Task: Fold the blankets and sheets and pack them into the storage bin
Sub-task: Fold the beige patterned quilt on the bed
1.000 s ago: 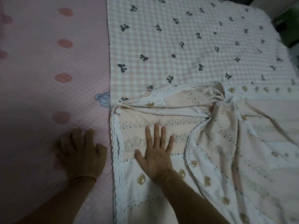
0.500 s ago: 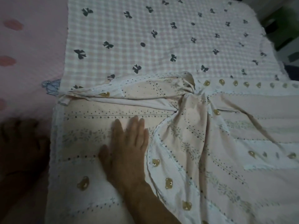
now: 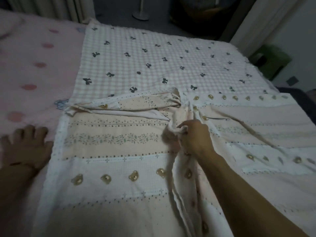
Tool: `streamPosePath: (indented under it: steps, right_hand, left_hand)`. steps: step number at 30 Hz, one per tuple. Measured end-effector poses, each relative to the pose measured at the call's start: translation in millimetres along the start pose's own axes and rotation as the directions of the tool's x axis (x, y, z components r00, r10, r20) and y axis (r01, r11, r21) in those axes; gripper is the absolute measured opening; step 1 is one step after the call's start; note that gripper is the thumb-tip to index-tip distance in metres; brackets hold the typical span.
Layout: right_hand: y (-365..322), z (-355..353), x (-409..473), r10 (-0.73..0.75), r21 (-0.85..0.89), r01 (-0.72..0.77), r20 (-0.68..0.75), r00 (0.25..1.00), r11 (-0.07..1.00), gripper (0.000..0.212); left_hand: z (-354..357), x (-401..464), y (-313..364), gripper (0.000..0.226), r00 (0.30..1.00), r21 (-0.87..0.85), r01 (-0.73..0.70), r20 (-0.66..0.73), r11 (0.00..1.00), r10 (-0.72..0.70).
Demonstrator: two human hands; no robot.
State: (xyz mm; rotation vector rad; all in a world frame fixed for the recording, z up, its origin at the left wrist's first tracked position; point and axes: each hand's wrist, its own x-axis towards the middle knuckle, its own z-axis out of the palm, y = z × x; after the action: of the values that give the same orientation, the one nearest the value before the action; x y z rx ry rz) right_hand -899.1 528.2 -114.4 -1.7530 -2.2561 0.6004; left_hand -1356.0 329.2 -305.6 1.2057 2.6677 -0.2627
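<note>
Right hand (image 3: 195,139) is gripping a bunched fold of the peach bear-print sheet (image 3: 119,132); fingers are curling tight around a twist of the fabric near the sheet's middle, knuckles facing up. The sheet is lying spread over the near part of the bed, its left half flat, its right half rumpled, with a ridge of gathered cloth running from the grip toward the near edge. Its far left edge is sitting turned over in a narrow flap.

Left hand (image 3: 25,147) is resting on the pink dotted bedcover (image 3: 34,74), just beside the sheet's left border, fingers spread and bent at the knuckles, holding nothing.

The checked blanket with dark bows (image 3: 153,57) is lying flat beyond the sheet, its near edge tucked under the sheet's far edge.

A green object (image 3: 271,60), too dim to identify, is standing on the floor at the far right.
</note>
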Motion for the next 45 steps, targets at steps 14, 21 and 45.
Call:
streamPosePath:
  steps: [14, 21, 45]
  right_hand:
    - [-121, -198, -181, -0.559, 0.435, 0.422, 0.258, 0.788, 0.795, 0.031]
    - [-106, -74, -308, -0.693, 0.343, 0.603, 0.385, 0.609, 0.72, 0.025]
    - [24, 26, -432, 0.053, 0.613, 0.036, -0.127, 0.99, 0.789, 0.017]
  left_hand:
    - [-218, -275, 165, 0.081, 0.753, -0.844, 0.489, 0.28, -0.221, 0.595]
    - [-173, -303, 117, 0.037, 0.924, -0.952, 0.306, 0.293, -0.016, 0.244]
    - [-64, -484, 88, 0.025, 0.858, -0.811, 0.51, 0.459, -0.285, 0.231]
